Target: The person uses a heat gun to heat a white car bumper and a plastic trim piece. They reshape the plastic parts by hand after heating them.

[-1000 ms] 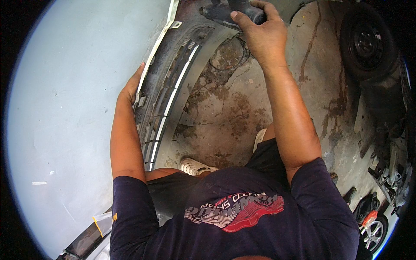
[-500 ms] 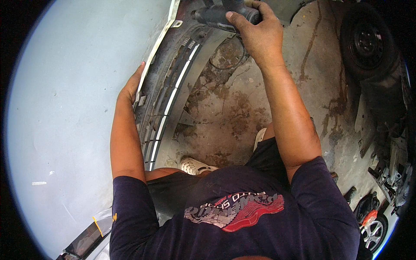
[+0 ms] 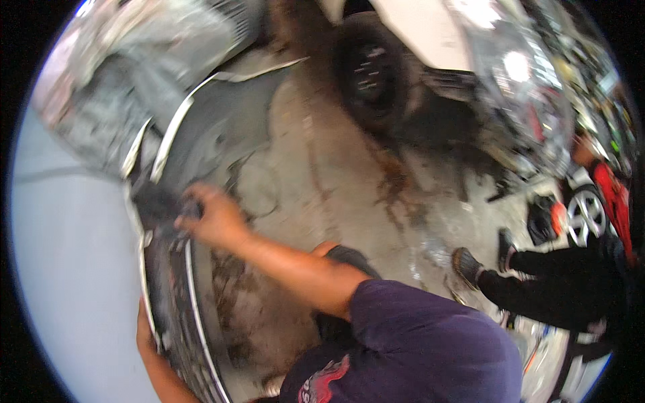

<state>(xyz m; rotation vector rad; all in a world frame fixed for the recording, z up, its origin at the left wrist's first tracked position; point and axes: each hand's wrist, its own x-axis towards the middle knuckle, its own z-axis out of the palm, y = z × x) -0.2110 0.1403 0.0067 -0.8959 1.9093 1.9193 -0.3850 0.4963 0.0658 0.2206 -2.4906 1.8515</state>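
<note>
My right hand (image 3: pixel 216 218) is closed round a dark cylindrical object (image 3: pixel 159 203), whose kind I cannot make out through the blur. Object and hand are over the far part of a curved black slotted trim piece (image 3: pixel 168 279), which has a bright strip (image 3: pixel 195 289) along it. A pale rim (image 3: pixel 144 269) separates that trim from a large light blue-grey surface (image 3: pixel 67 262) on the left. Low at this rim rests my left hand (image 3: pixel 144 330), seen edge-on, its fingers mostly hidden and smeared.
Crumpled clear plastic sheeting (image 3: pixel 134 87) covers something at the far left. Ahead are a black-tyred wheel (image 3: pixel 369 84) and a pale vehicle body (image 3: pixel 430 30). At right, a person in black trousers (image 3: pixel 544 285) is near a silver alloy wheel (image 3: pixel 586 211). The concrete floor (image 3: pixel 336 201) is stained.
The view has swung right and further ahead, so the trim and both hands now appear lower and further left. The person at right and the plastic sheeting have come into sight. My right hand keeps its hold.
</note>
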